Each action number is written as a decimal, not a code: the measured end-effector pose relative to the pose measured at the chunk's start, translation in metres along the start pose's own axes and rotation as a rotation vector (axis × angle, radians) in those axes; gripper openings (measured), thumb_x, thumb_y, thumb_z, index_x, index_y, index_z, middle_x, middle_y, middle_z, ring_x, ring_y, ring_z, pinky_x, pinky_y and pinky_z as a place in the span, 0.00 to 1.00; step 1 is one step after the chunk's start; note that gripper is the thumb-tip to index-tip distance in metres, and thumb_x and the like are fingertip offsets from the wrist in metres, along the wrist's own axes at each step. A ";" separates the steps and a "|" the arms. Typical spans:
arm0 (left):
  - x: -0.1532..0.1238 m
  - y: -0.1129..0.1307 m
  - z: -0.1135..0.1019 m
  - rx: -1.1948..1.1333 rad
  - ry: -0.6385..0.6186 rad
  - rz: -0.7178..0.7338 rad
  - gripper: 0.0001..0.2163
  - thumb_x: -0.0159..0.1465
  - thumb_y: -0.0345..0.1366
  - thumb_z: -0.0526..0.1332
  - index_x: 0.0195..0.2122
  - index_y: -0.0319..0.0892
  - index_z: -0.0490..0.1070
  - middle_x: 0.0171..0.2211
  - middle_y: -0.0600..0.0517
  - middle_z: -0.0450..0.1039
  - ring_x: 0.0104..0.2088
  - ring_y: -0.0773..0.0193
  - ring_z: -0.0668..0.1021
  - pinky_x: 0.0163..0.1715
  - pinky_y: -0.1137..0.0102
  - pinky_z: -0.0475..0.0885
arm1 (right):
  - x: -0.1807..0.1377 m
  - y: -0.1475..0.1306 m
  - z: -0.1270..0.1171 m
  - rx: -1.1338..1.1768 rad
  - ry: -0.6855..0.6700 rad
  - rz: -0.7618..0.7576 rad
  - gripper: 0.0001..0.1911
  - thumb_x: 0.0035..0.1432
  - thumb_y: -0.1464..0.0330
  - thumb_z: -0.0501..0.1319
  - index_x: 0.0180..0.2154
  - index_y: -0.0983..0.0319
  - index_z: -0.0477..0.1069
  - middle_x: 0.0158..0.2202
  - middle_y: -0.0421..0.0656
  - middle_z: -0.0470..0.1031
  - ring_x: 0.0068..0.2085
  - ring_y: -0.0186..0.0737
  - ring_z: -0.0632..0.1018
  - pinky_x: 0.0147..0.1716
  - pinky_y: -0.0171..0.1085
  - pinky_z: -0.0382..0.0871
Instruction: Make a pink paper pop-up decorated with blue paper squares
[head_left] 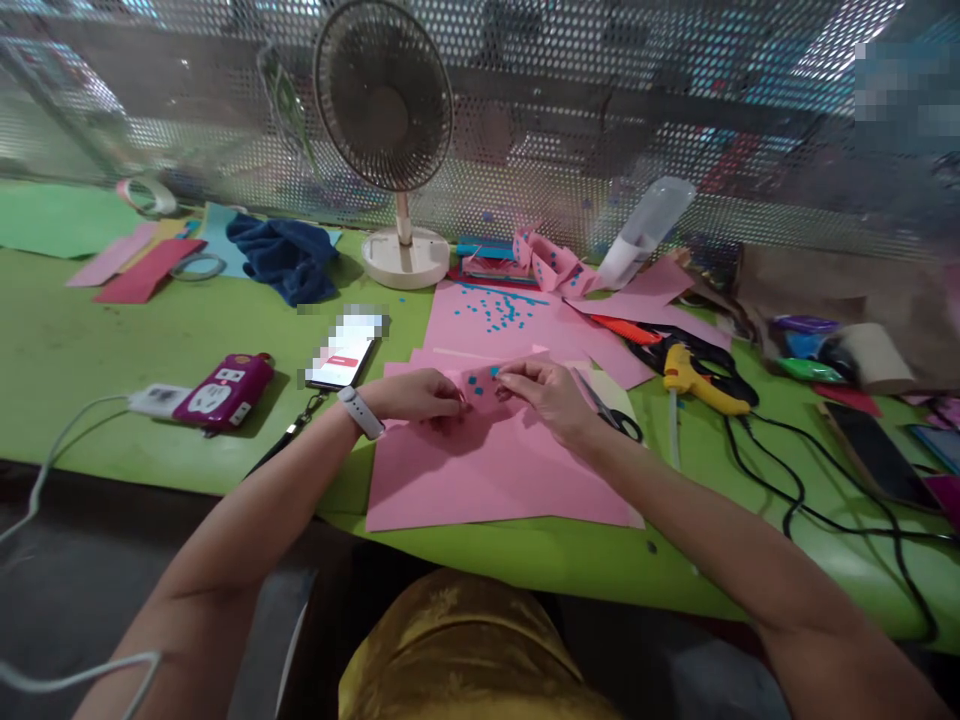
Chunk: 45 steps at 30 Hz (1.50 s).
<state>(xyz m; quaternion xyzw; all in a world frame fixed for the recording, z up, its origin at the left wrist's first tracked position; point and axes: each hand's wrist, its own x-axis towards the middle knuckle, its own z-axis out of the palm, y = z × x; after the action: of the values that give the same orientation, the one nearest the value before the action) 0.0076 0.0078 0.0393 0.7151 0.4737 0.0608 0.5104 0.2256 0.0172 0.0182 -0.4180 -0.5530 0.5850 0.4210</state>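
My left hand (435,397), with a white watch band at its wrist, is closed on the left edge of a small pink paper piece (484,405). Blue paper squares (472,380) lie on that piece. My right hand (546,394) pinches at its upper right, a blue paper square (494,371) at the fingertips; whether they also grip the pink piece is hard to see. Beneath both hands are larger pink sheets (480,490). Black-handled scissors (624,424) lie beside my right wrist. Farther back, many tiny blue squares (506,312) are scattered on another pink sheet (450,335).
A yellow glue gun (705,383) with a black cord lies to the right, near a dark phone (877,450). Left of me are a lit phone (347,350) and a purple power adapter (225,392). Behind stand a fan (405,258) and a clear bottle (649,230); a blue cloth (285,255) lies nearby.
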 end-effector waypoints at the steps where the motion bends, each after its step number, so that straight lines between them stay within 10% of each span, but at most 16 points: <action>1: -0.001 0.000 -0.001 -0.023 -0.016 0.015 0.13 0.59 0.45 0.61 0.28 0.40 0.75 0.24 0.49 0.77 0.21 0.65 0.74 0.21 0.73 0.66 | 0.001 0.001 0.001 0.030 0.024 -0.003 0.07 0.45 0.66 0.68 0.29 0.62 0.77 0.25 0.40 0.77 0.28 0.33 0.77 0.33 0.35 0.71; 12: 0.005 0.005 0.010 -0.754 0.078 0.092 0.12 0.54 0.38 0.69 0.37 0.39 0.76 0.44 0.45 0.78 0.45 0.59 0.78 0.49 0.64 0.71 | 0.008 0.000 0.009 0.133 0.204 -0.139 0.10 0.47 0.64 0.68 0.32 0.62 0.75 0.29 0.40 0.78 0.32 0.35 0.76 0.39 0.39 0.71; 19: 0.015 0.004 0.025 -1.099 0.351 0.187 0.08 0.57 0.35 0.69 0.36 0.38 0.74 0.39 0.47 0.79 0.41 0.62 0.80 0.50 0.63 0.72 | 0.006 0.001 0.008 0.035 0.208 -0.152 0.10 0.49 0.63 0.67 0.32 0.62 0.75 0.30 0.41 0.77 0.32 0.36 0.76 0.39 0.38 0.70; 45: 0.028 -0.002 0.046 -1.246 0.458 0.267 0.08 0.58 0.34 0.68 0.33 0.38 0.69 0.32 0.53 0.77 0.34 0.68 0.80 0.46 0.68 0.74 | -0.004 0.004 0.008 -0.115 0.037 -0.049 0.14 0.50 0.58 0.65 0.33 0.62 0.74 0.26 0.39 0.73 0.24 0.30 0.67 0.23 0.32 0.61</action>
<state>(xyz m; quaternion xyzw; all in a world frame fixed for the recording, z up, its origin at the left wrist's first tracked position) 0.0476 -0.0022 0.0048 0.3087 0.3543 0.5351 0.7021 0.2186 0.0113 0.0145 -0.4386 -0.5877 0.5342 0.4206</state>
